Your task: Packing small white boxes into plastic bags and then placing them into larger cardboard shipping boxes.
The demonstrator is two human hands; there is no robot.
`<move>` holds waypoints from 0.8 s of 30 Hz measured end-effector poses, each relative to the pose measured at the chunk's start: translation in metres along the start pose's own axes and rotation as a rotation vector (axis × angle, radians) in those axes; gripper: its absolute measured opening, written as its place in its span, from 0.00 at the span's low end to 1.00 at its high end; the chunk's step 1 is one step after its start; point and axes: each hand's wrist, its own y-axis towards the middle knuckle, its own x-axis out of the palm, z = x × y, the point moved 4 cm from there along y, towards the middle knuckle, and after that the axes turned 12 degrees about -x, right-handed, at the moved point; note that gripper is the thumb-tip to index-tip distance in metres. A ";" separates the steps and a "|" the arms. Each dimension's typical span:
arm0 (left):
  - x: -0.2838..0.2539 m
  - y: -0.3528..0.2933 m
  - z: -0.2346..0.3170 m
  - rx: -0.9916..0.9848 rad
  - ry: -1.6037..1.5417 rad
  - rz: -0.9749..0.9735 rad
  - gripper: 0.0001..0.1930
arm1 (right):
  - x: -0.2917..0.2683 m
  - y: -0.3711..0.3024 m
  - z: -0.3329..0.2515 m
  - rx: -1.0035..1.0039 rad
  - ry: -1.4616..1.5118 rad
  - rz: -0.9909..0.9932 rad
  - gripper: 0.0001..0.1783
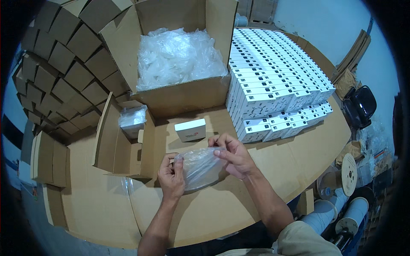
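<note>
A clear plastic bag (200, 167) is stretched between my two hands, above the cardboard-covered table. My left hand (171, 176) pinches its left end between thumb and fingers. At its upper right edge, my right hand (232, 154) grips the film the same way. Whether anything lies inside the bag I cannot make out. Just beyond the bag a small white box (190, 130) stands on the table, touched by neither hand. To the left, an open brown carton (147, 149) holds a plastic-wrapped white box (133, 118) at its far end.
Behind stands a large open carton (183, 96) heaped with clear plastic bags (179, 57). Long stacked rows of white boxes (273, 89) fill the table's right side. Brown cartons (64, 64) pile up at the far left. Cable spools (349, 174) and a black chair (359, 106) stand beyond the right edge.
</note>
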 end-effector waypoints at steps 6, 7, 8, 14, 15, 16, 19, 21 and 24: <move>-0.007 0.003 -0.002 0.106 -0.021 0.125 0.08 | -0.001 0.002 -0.010 -0.070 -0.085 0.083 0.12; -0.009 0.003 -0.002 0.145 -0.045 0.159 0.08 | 0.003 0.002 -0.011 -0.043 -0.235 0.092 0.12; -0.009 0.004 -0.003 0.145 -0.044 0.160 0.08 | 0.005 0.003 -0.009 -0.043 -0.233 0.091 0.12; -0.003 0.004 0.005 0.099 0.007 0.133 0.08 | -0.002 0.000 0.015 0.068 -0.414 0.049 0.07; -0.005 0.006 0.005 0.111 -0.010 0.137 0.09 | -0.002 -0.001 0.015 0.099 -0.435 0.007 0.07; -0.007 0.007 0.004 0.123 -0.028 0.141 0.09 | -0.002 -0.002 0.016 0.131 -0.456 -0.034 0.08; -0.011 0.007 -0.003 0.095 -0.066 0.192 0.10 | -0.006 -0.003 0.018 0.182 -0.414 -0.044 0.09; -0.010 0.009 -0.005 0.117 -0.092 0.172 0.10 | -0.003 -0.004 0.017 0.185 -0.377 -0.010 0.08; -0.006 0.007 -0.003 0.121 -0.124 0.131 0.10 | -0.005 -0.004 0.020 0.137 -0.301 0.076 0.07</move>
